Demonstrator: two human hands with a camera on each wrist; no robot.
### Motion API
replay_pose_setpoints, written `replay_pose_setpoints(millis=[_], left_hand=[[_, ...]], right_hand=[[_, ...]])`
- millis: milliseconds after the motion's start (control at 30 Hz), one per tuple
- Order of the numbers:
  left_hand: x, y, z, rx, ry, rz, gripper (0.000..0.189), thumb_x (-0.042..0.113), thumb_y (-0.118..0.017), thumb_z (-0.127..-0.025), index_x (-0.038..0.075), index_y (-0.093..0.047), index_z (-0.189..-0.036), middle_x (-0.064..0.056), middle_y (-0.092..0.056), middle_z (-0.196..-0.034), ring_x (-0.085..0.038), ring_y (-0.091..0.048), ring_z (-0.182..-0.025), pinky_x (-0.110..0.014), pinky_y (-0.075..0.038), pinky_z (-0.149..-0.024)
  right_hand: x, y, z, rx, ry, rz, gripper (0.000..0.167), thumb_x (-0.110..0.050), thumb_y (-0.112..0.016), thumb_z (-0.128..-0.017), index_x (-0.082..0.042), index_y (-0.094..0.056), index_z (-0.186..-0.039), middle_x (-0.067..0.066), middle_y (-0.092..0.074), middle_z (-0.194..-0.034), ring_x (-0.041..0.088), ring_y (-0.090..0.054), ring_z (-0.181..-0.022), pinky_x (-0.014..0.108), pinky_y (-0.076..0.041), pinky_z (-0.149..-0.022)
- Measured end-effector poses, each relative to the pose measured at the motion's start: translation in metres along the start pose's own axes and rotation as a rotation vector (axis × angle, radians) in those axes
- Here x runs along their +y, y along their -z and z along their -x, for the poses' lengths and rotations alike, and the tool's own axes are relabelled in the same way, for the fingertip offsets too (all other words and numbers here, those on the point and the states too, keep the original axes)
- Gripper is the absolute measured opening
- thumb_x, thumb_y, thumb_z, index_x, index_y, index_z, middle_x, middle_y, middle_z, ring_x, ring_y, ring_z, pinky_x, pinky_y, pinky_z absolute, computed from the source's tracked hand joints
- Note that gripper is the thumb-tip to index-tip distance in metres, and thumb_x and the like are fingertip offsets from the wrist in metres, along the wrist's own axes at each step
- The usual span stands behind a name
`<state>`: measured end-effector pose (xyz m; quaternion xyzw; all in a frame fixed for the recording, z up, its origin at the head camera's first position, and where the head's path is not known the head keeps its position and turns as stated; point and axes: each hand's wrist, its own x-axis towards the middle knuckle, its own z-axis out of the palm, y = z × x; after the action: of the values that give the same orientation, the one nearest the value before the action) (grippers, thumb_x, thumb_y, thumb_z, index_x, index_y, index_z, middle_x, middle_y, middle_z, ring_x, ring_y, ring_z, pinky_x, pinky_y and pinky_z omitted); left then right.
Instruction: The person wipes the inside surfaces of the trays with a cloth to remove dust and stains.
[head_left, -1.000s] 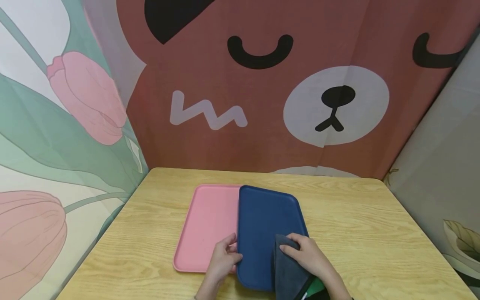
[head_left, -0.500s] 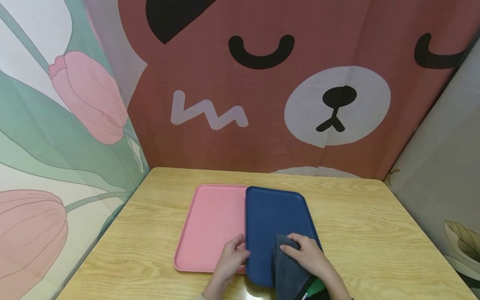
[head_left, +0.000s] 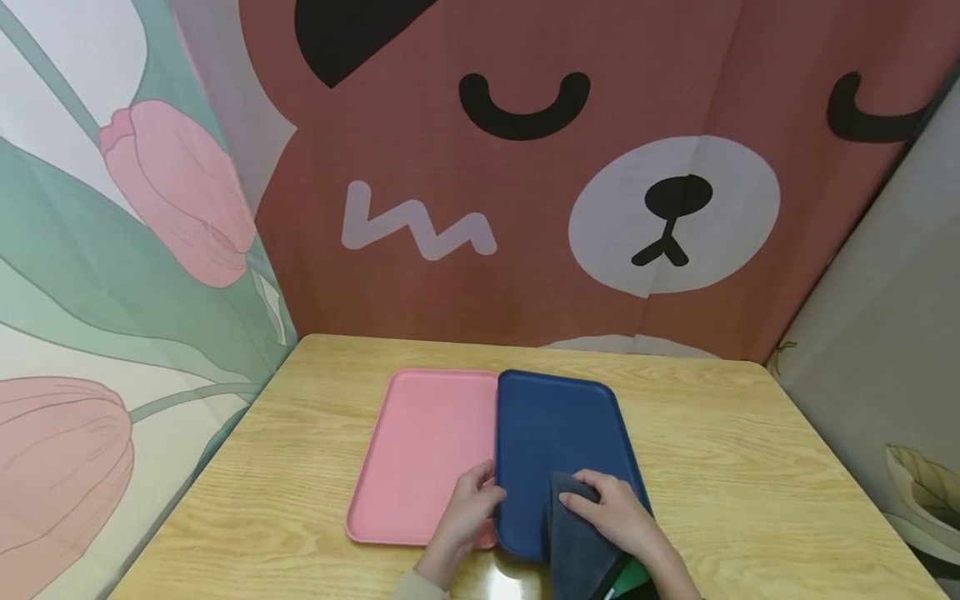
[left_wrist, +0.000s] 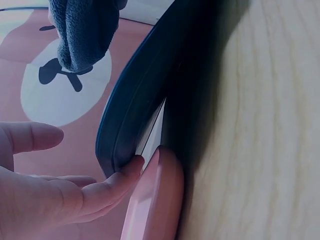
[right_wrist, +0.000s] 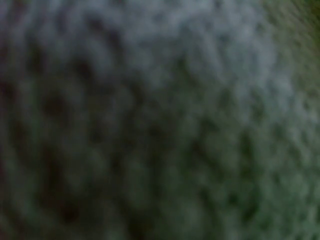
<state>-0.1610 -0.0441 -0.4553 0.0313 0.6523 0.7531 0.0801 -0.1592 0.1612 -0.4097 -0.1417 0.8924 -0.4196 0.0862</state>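
Note:
A blue rectangular tray (head_left: 562, 433) lies beside a pink tray (head_left: 427, 450), their long edges meeting or slightly overlapping. My left hand (head_left: 467, 510) is at the blue tray's left edge, near its front corner. In the left wrist view, its fingers (left_wrist: 107, 192) touch the blue tray's rim from below, with the thumb apart above. My right hand (head_left: 618, 515) grips a folded grey cloth (head_left: 581, 542) over the blue tray's front right part. The cloth hides that corner. Blurred cloth (right_wrist: 160, 120) fills the right wrist view, so those fingers are hidden there.
A light wood table (head_left: 750, 483) carries both trays. Its back edge meets a brown curtain (head_left: 420, 300) with a bear face. Flowered fabric (head_left: 172, 333) hangs at the left, pale fabric (head_left: 885, 333) at the right. A green patch (head_left: 632, 575) shows beneath the cloth.
My left hand and the blue tray have shifted right, uncovering more of the pink tray. My right hand and the cloth have hardly moved.

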Motion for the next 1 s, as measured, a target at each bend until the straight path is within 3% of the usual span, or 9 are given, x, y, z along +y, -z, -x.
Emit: replay_pose_setpoints(millis=[533, 833, 1000], left_hand=[[-0.001, -0.008, -0.01, -0.01, -0.029, -0.012, 0.051, -0.005, -0.045, -0.081, -0.027, -0.024, -0.122, -0.039, -0.037, -0.121, -0.041, -0.048, -0.103, -0.043, -0.046, -0.08], [0.003, -0.012, -0.012, -0.036, 0.049, -0.038, 0.052, -0.003, -0.044, -0.085, -0.025, -0.02, -0.125, -0.04, -0.032, -0.125, -0.044, -0.044, -0.109, -0.045, -0.044, -0.083], [0.001, -0.016, -0.015, -0.023, 0.048, -0.082, 0.053, -0.001, -0.045, -0.084, -0.026, -0.021, -0.124, -0.041, -0.028, -0.127, -0.047, -0.034, -0.116, -0.05, -0.035, -0.09]], right_hand=[[0.0, -0.002, -0.002, -0.017, -0.003, -0.023, 0.029, -0.033, -0.061, -0.082, -0.006, -0.062, -0.094, 0.002, -0.059, -0.083, 0.016, -0.05, -0.068, 0.029, -0.04, -0.057], [0.002, -0.004, -0.002, -0.038, -0.001, -0.039, 0.03, -0.032, -0.061, -0.083, -0.005, -0.062, -0.094, 0.002, -0.06, -0.082, 0.016, -0.051, -0.068, 0.029, -0.041, -0.056], [0.002, -0.005, -0.001, -0.033, 0.006, -0.025, 0.03, -0.033, -0.061, -0.083, -0.005, -0.062, -0.094, 0.003, -0.06, -0.085, 0.016, -0.051, -0.069, 0.029, -0.04, -0.057]])
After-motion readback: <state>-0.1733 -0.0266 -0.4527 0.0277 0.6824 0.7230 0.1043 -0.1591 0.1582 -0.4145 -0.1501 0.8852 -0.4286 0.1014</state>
